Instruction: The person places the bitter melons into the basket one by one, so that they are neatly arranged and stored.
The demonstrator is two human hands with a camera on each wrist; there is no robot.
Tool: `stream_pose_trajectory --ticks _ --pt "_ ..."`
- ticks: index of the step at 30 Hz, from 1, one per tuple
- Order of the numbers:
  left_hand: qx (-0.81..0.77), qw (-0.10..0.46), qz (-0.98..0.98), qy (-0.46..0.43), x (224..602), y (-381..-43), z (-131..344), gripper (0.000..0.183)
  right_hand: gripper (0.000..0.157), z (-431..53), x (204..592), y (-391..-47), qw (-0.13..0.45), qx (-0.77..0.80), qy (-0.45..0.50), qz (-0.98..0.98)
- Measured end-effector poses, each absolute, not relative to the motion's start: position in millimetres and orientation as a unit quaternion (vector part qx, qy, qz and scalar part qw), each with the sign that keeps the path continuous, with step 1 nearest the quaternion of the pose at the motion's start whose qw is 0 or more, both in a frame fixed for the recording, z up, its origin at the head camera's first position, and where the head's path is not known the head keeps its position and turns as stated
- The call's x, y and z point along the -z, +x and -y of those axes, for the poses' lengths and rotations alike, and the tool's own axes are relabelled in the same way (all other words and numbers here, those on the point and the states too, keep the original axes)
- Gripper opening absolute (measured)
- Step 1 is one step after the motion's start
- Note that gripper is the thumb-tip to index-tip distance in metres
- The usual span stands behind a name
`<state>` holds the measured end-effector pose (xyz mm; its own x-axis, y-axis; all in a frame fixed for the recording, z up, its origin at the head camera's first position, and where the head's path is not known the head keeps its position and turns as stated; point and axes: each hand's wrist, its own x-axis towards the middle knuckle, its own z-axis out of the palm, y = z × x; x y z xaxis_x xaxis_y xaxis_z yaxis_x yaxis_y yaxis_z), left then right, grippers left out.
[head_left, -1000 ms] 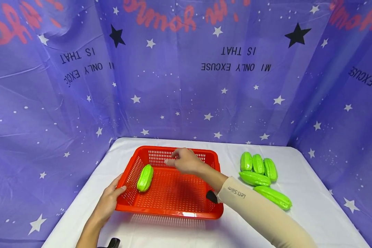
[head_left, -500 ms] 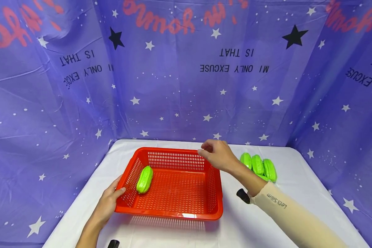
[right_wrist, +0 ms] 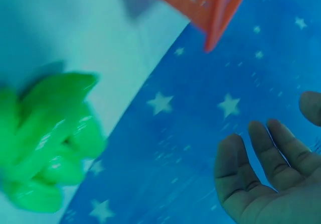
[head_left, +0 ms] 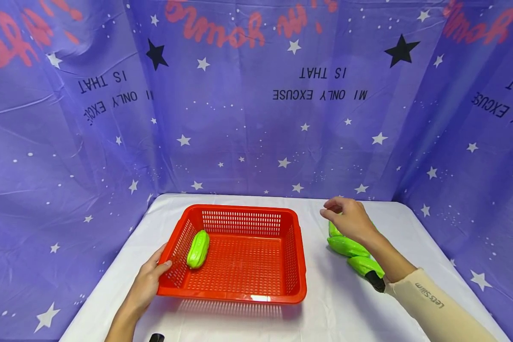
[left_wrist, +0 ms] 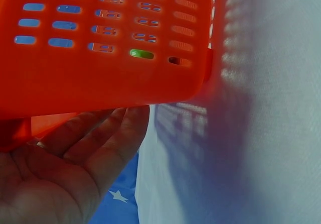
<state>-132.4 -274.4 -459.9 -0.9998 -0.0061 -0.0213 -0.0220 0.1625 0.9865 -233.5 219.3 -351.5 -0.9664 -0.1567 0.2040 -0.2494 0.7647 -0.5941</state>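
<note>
- Near six o'clock in my head view I have the red basket (head_left: 222,295), with white cloth (head_left: 222,327) around it.
- At the basket's nine o'clock side, the left hand (head_left: 144,279) has its rim clamped: I see the thumb over the rim and the other fingers along the outside.
- Inside that same nine o'clock side lies one green fruit (head_left: 198,249), lengthwise and leaning slightly toward one o'clock. Through a slot near eleven o'clock in the left wrist view, I get a patch of green.
- At the basket's three o'clock, well apart from it, is a pile (head_left: 348,247) of more green fruits on the cloth; I cannot count them all, as some are covered.
- At four o'clock in my head view, the right hand (head_left: 350,221) hides part of the pile. Its fingers are loosely bent, the thumb apart from them, nothing between; my right wrist view shows the pile near nine o'clock, apart from the hand.
- Toward five o'clock, a beige sleeve (head_left: 436,304) covers the right forearm, with a black piece (head_left: 374,281) by the wrist.
- Across twelve o'clock hangs a purple curtain (head_left: 239,156) with stars and upside-down lettering (head_left: 322,72).
</note>
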Motion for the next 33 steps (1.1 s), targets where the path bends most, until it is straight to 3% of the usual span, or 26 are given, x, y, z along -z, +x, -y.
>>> stream_pose_trajectory --ticks 5,19,33 --pt "-0.644 0.009 -0.765 -0.009 460 -133 275 0.06 0.027 -250 370 -227 0.067 -0.306 0.087 0.946" --pt "-0.644 0.006 -0.765 -0.008 460 -134 275 0.059 0.039 -307 410 -185 0.094 -0.248 0.051 0.963" --pt "-0.657 0.009 -0.754 -0.015 461 -133 274 0.059 0.049 -326 439 -168 0.073 -0.214 0.035 0.973"
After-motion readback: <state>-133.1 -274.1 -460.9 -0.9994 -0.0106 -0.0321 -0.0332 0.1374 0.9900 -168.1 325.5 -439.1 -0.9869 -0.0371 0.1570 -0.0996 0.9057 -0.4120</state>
